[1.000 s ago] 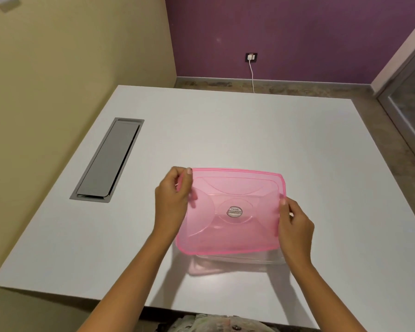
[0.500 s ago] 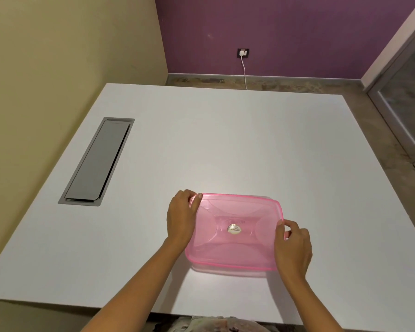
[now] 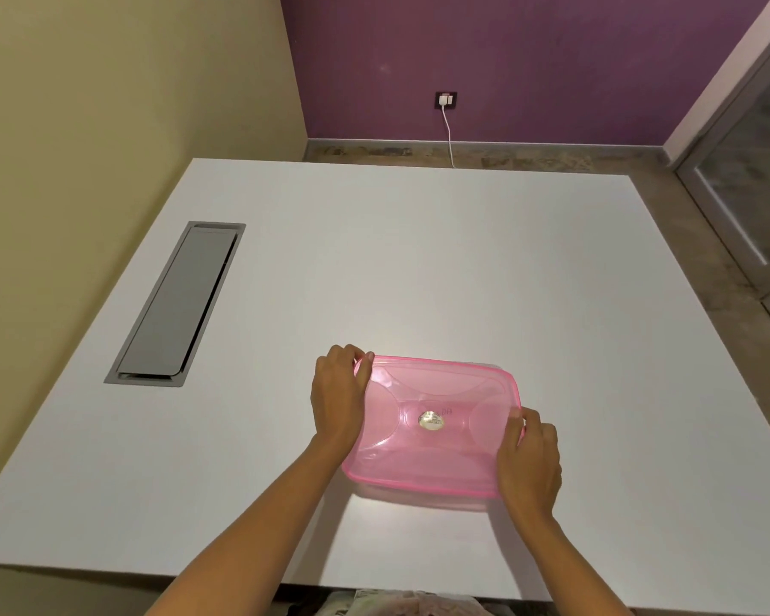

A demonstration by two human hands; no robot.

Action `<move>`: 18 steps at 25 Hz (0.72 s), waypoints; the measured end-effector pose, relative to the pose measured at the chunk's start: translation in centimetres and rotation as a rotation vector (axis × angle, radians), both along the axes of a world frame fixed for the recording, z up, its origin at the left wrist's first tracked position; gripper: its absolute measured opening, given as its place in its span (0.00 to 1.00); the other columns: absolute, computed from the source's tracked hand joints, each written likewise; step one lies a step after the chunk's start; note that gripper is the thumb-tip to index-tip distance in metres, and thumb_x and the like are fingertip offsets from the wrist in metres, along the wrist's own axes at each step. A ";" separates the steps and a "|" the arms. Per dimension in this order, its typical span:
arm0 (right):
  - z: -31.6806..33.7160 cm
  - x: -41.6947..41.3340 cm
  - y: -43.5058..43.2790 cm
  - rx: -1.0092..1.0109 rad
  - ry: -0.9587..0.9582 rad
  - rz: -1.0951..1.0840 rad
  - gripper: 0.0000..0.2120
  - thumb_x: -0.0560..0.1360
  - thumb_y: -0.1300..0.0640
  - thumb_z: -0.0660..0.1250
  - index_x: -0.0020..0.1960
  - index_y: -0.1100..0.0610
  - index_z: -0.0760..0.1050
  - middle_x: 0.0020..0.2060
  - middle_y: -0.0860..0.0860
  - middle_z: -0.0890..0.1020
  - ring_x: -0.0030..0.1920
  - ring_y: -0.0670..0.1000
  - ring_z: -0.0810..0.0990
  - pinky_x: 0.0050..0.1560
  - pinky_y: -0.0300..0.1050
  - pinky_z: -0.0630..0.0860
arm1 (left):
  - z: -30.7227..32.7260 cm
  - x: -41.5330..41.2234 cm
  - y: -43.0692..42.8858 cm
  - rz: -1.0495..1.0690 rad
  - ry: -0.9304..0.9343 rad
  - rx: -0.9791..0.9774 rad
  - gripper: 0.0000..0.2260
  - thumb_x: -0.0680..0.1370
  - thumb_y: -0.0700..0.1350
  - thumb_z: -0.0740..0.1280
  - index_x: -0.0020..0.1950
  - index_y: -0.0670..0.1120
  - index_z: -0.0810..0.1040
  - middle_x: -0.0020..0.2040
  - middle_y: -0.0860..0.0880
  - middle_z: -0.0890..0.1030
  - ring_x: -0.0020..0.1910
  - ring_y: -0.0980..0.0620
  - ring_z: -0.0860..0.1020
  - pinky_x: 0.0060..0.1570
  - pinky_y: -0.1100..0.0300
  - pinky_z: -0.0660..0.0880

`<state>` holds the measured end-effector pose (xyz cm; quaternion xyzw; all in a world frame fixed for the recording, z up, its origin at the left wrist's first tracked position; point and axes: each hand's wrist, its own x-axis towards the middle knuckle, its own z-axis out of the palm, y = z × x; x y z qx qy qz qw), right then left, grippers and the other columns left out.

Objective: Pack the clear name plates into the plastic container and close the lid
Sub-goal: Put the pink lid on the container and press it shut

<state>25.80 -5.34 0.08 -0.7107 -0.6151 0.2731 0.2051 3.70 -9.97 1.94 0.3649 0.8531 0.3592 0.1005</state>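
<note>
Both of your bare forearms are reaching up from the near edge, angling inward and away from you. Your left hand point(image 3: 339, 400) is lying palm down with its back facing the camera, the wrist straight, the fingers point(image 3: 345, 351) curling over at the far end and the thumb point(image 3: 365, 369) pointing toward the right, pressing on the lid point(image 3: 432, 424) at its far left corner. Your right hand point(image 3: 530, 460) is sitting nearer and to the right, also back up, its fingers point(image 3: 541, 431) bending around the lid's right edge and the thumb point(image 3: 513, 422) lying on top of it. Both hands are gripping, well apart from each other.
</note>
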 end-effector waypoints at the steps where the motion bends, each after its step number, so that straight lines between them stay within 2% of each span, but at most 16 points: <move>1: -0.1 0.0 -0.1 0.001 -0.005 -0.005 0.17 0.81 0.48 0.49 0.58 0.54 0.72 0.51 0.56 0.75 0.44 0.60 0.77 0.48 0.52 0.72 | -0.1 0.0 0.0 0.003 0.013 0.007 0.08 0.79 0.48 0.62 0.46 0.46 0.77 0.46 0.49 0.76 0.48 0.47 0.72 0.37 0.55 0.71; 3: -0.2 -0.1 0.0 0.004 -0.022 -0.011 0.17 0.81 0.48 0.49 0.57 0.54 0.72 0.50 0.56 0.75 0.41 0.59 0.75 0.47 0.52 0.71 | -0.2 0.0 0.0 0.002 0.033 0.014 0.06 0.79 0.47 0.63 0.51 0.48 0.78 0.52 0.48 0.74 0.52 0.47 0.71 0.40 0.54 0.73; 7: -0.2 -0.4 0.4 -0.004 -0.035 -0.031 0.16 0.81 0.48 0.49 0.57 0.54 0.72 0.50 0.56 0.75 0.41 0.59 0.75 0.47 0.52 0.71 | -0.2 0.2 -0.3 -0.068 0.025 -0.020 0.11 0.80 0.48 0.60 0.62 0.52 0.72 0.62 0.47 0.70 0.59 0.47 0.68 0.53 0.51 0.74; 10: -0.2 -0.8 0.5 -0.001 -0.027 -0.050 0.16 0.81 0.48 0.50 0.57 0.55 0.72 0.51 0.56 0.75 0.44 0.61 0.77 0.47 0.53 0.71 | -0.6 1.1 -0.9 -0.054 -0.059 -0.017 0.13 0.81 0.48 0.57 0.65 0.51 0.71 0.64 0.47 0.70 0.62 0.46 0.68 0.56 0.49 0.74; 13: -0.3 -1.0 1.0 -0.010 -0.031 -0.055 0.17 0.81 0.48 0.49 0.57 0.55 0.72 0.52 0.57 0.75 0.47 0.62 0.78 0.47 0.53 0.71 | -1.0 2.0 -1.6 -0.049 -0.088 -0.057 0.18 0.81 0.48 0.56 0.71 0.49 0.64 0.67 0.48 0.69 0.63 0.46 0.67 0.58 0.49 0.72; 15: -0.4 -1.0 1.2 -0.017 -0.042 -0.048 0.17 0.81 0.48 0.49 0.58 0.55 0.72 0.53 0.57 0.75 0.48 0.62 0.78 0.48 0.53 0.71 | -1.0 2.1 -1.6 -0.056 -0.084 -0.087 0.21 0.82 0.48 0.56 0.74 0.49 0.59 0.68 0.48 0.69 0.63 0.46 0.68 0.58 0.50 0.72; 18: -0.4 -1.2 1.5 -0.029 -0.080 -0.021 0.18 0.82 0.49 0.47 0.57 0.57 0.71 0.53 0.57 0.75 0.48 0.63 0.78 0.46 0.52 0.70 | -0.8 1.9 -1.1 -0.070 -0.067 -0.116 0.21 0.82 0.47 0.55 0.75 0.48 0.58 0.67 0.47 0.70 0.61 0.45 0.68 0.56 0.49 0.73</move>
